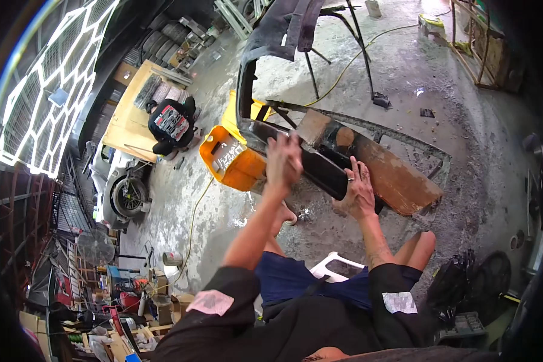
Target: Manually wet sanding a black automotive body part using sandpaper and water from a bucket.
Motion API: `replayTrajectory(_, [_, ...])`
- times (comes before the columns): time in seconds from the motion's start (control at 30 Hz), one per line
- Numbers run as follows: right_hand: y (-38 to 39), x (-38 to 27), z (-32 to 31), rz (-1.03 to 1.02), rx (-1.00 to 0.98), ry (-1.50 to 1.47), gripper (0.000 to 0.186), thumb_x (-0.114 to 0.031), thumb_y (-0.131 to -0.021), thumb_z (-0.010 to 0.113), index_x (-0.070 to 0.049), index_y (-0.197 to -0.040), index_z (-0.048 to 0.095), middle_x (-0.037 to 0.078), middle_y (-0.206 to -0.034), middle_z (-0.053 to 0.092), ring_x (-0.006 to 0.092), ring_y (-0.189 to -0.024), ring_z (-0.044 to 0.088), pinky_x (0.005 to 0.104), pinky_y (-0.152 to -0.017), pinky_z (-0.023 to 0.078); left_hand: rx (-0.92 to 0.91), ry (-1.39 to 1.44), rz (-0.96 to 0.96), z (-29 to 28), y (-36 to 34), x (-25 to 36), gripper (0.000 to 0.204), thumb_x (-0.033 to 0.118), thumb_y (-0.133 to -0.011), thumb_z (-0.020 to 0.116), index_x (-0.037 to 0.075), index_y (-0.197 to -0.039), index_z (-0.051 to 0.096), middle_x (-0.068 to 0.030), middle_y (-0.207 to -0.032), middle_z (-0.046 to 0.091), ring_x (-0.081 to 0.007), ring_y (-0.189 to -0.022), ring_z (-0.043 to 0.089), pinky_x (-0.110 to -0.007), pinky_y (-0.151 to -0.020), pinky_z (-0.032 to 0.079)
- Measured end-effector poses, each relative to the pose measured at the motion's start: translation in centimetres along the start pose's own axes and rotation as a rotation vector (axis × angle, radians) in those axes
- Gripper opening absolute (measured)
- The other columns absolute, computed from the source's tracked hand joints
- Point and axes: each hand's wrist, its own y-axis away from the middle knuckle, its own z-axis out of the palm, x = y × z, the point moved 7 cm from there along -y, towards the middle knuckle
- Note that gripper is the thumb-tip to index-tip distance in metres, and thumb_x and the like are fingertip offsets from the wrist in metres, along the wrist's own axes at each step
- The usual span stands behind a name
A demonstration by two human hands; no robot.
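A long, curved black car bumper [326, 172] runs from the far middle toward me, with a dull grey upper section. My left hand [283, 160] is on its near arm, fingers pointing away and smeared by motion. Whether anything lies under that palm is hidden. At the bumper's near end, my right hand [360, 190] holds the edge, thumb on the near side and fingers over the far side. An orange plastic container [232, 160] stands just left of the bumper. Right of it lies a worn brown-and-black board [404, 181] on a dark frame.
I sit on a white plastic stool [338, 265]. Black stand legs [359, 36] and a yellow hose [338, 75] are beyond the bumper. Another person [172, 123] crouches at far left beside a wooden panel [133, 114]. Clutter [139, 301] fills the lower left.
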Motion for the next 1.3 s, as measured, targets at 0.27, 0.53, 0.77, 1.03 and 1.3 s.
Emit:
replayTrajectory(0.27, [-0.5, -0.7, -0.9, 0.013, -0.055, -0.013, 0.095, -0.029, -0.058, 0.098, 0.002, -0.139, 0.058, 0.024, -0.173, 0.034, 0.0498, -0.155, 0.038, 0.0557, -0.132, 0.031, 0.081, 0.052, -0.019, 0.2, -0.6, 1.3, 0.047, 0.014, -0.096, 0.070, 0.004, -0.142, 0.067, -0.0208, -0.121, 0.064, -0.0422, -0.108, 0.057, -0.053, -0.097, 0.047])
replayTrajectory(0.53, [-0.6, -0.8, -0.5, -0.016, -0.004, 0.005, 0.096, -0.032, -0.059, 0.098, 0.002, -0.140, 0.058, 0.023, -0.173, 0.034, 0.0490, -0.155, 0.037, 0.0536, -0.131, 0.033, 0.000, 0.088, 0.100, 1.4, -1.0, 4.1, 0.047, 0.016, -0.099, 0.065, 0.004, -0.144, 0.062, -0.0223, -0.120, 0.063, -0.0464, -0.105, 0.058, -0.054, -0.095, 0.050])
replayTrajectory(0.77, [0.3, 0.9, 0.7, -0.017, -0.001, 0.029, 0.093, -0.031, -0.061, 0.094, 0.002, -0.139, 0.057, 0.025, -0.171, 0.036, 0.0485, -0.154, 0.039, 0.0536, -0.132, 0.032, -0.100, 0.182, 0.132, 3.0, 4.2, 7.4, 0.045, 0.016, -0.098, 0.068, 0.004, -0.142, 0.066, -0.0214, -0.123, 0.061, -0.0450, -0.112, 0.056, -0.053, -0.098, 0.049])
replayTrajectory(1.03, [0.0, 1.0, 0.8, -0.014, 0.002, 0.048, 0.089, -0.030, -0.063, 0.094, 0.000, -0.139, 0.059, 0.023, -0.172, 0.036, 0.0473, -0.156, 0.038, 0.0543, -0.132, 0.032, -0.070, 0.146, 0.131, 4.5, 6.4, 8.7, 0.052, 0.015, -0.095, 0.070, 0.006, -0.146, 0.064, -0.0208, -0.124, 0.062, -0.0462, -0.109, 0.057, -0.056, -0.103, 0.047])
replayTrajectory(1.3, [0.0, 0.7, 0.6, 0.005, -0.029, 0.033, 0.098, -0.030, -0.058, 0.099, 0.002, -0.141, 0.059, 0.022, -0.173, 0.034, 0.0477, -0.156, 0.037, 0.0541, -0.132, 0.031, -0.032, 0.092, 0.082, 4.1, 5.7, 7.4, 0.054, 0.017, -0.095, 0.071, 0.008, -0.148, 0.064, -0.0174, -0.124, 0.058, -0.0418, -0.113, 0.054, -0.052, -0.101, 0.047])
